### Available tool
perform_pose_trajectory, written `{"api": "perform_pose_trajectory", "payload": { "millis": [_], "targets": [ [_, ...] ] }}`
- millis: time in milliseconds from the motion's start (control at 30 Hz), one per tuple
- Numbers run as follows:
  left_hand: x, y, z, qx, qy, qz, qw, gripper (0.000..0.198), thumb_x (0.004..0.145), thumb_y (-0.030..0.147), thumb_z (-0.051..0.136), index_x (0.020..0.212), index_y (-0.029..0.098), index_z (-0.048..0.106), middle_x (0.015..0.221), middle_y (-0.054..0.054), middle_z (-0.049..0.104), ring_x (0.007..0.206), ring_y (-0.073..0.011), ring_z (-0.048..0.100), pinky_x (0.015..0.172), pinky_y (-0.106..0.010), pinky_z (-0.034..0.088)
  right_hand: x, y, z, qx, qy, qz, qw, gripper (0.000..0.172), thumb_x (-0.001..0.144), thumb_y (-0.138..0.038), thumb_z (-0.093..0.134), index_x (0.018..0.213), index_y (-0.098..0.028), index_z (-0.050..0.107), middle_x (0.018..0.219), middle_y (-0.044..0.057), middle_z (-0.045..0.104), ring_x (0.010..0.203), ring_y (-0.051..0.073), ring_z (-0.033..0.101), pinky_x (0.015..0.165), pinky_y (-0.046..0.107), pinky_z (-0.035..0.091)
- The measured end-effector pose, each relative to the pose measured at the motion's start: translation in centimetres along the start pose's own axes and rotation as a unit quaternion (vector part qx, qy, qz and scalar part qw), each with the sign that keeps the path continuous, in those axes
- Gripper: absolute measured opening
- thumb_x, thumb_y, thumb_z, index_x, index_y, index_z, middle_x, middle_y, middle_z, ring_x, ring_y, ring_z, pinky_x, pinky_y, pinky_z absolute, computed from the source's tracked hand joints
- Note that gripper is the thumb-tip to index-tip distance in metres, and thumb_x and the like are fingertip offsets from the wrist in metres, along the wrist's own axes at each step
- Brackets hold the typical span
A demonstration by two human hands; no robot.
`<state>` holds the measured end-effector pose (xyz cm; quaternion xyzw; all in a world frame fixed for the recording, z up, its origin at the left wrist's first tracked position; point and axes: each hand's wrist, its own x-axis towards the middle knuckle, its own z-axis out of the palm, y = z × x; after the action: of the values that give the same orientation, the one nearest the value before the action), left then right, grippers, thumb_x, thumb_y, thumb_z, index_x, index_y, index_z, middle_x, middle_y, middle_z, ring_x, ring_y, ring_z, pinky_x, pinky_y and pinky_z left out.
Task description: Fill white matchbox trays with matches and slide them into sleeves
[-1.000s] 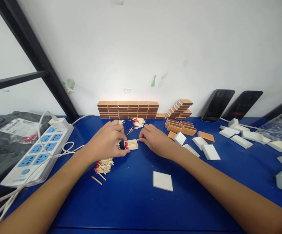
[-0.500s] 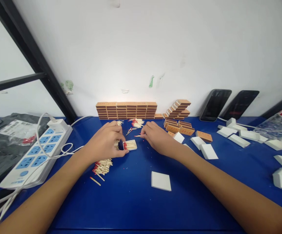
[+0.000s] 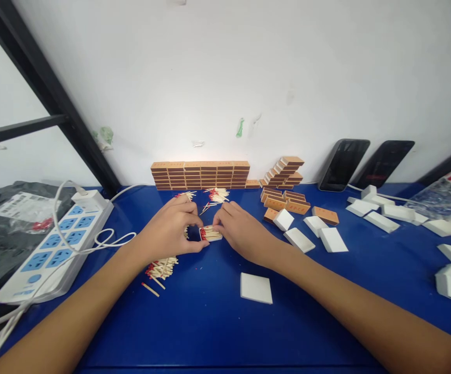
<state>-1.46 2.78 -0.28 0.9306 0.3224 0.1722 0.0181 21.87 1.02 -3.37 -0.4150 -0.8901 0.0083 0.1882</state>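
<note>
My left hand [image 3: 174,224] grips the left end of a small white matchbox tray [image 3: 215,239] between thumb and fingers. Red-tipped matches [image 3: 209,232] lie in the tray, heads toward the left. At the tray's right end is my right hand [image 3: 241,228], its fingertips pinched together over the match ends; the fingers hide what they pinch. A pile of loose matches [image 3: 163,268] spreads below my left wrist, with a single match [image 3: 150,290] beside it. Beyond the hands is another heap of matches [image 3: 217,195].
Stacked brown matchboxes [image 3: 200,176] line the wall, with a stepped pile [image 3: 283,170] to their right. White trays [image 3: 333,240] lie scattered on the right, one [image 3: 256,289] nearer me. Two phones [image 3: 344,165] lean on the wall. A power strip [image 3: 54,249] with cables is at left.
My right hand has moved left and toward me, from the loose matches behind the tray to the tray's right end, where it brought a match. My left hand still grips the tray.
</note>
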Motion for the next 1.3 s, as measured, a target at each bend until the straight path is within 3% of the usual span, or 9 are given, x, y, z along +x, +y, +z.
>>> {"api": "perform_pose_trajectory", "payload": {
  "millis": [300, 500, 733, 967, 1300],
  "targets": [
    [-0.1, 0.1, 0.1, -0.009, 0.005, 0.005, 1.0, 0.026, 0.084, 0.044, 0.087, 0.093, 0.021, 0.083, 0.088, -0.004, 0.068, 0.091, -0.0229, 0.059, 0.09, -0.041, 0.048, -0.1, 0.0, 0.7, -0.038, 0.036, -0.035, 0.998, 0.017, 0.109, -0.021, 0.058, 0.099, -0.015, 0.069, 0.1, 0.012, 0.069, 0.093, 0.026, 0.056, 0.084, 0.041, 0.048],
    [-0.1, 0.0, 0.1, -0.011, 0.004, 0.004, 1.0, 0.025, 0.084, 0.044, 0.088, 0.092, 0.02, 0.083, 0.088, -0.004, 0.068, 0.091, -0.023, 0.059, 0.089, -0.042, 0.048, -0.1, 0.2, -0.5, 0.02, 0.035, -0.032, 0.999, 0.013, 0.107, -0.017, 0.061, 0.096, -0.016, 0.069, 0.1, 0.009, 0.068, 0.096, 0.024, 0.059, 0.087, 0.038, 0.05],
    [-0.1, 0.3, 0.2, -0.01, 0.006, 0.007, 1.0, 0.027, 0.085, 0.046, 0.086, 0.093, 0.021, 0.084, 0.088, -0.004, 0.069, 0.094, -0.0236, 0.061, 0.093, -0.043, 0.049, 0.2, 4.3, -1.4, 0.006, 0.022, 0.079, 0.997, 0.009, 0.103, -0.02, 0.066, 0.097, -0.017, 0.071, 0.104, 0.012, 0.067, 0.105, 0.028, 0.061, 0.093, 0.042, 0.05],
    [-0.2, 0.3, 0.3, -0.002, -0.008, 0.001, 1.0, 0.03, 0.084, 0.049, 0.085, 0.095, 0.021, 0.084, 0.091, -0.005, 0.069, 0.096, -0.025, 0.06, 0.095, -0.044, 0.049, 0.0, 6.2, -0.8, 0.018, -0.029, 0.101, 0.994, 0.011, 0.103, -0.021, 0.067, 0.093, -0.019, 0.069, 0.101, 0.011, 0.067, 0.101, 0.027, 0.06, 0.09, 0.039, 0.048],
    [-0.2, 0.3, 0.2, -0.015, -0.017, -0.005, 1.0, 0.027, 0.084, 0.047, 0.084, 0.09, 0.021, 0.083, 0.087, -0.004, 0.067, 0.093, -0.0247, 0.058, 0.093, -0.044, 0.048, 3.0, 4.4, 0.9, 0.05, -0.009, 0.002, 0.999, 0.017, 0.106, -0.017, 0.059, 0.091, -0.02, 0.064, 0.101, 0.01, 0.066, 0.101, 0.025, 0.057, 0.09, 0.038, 0.046]
  ]
}}
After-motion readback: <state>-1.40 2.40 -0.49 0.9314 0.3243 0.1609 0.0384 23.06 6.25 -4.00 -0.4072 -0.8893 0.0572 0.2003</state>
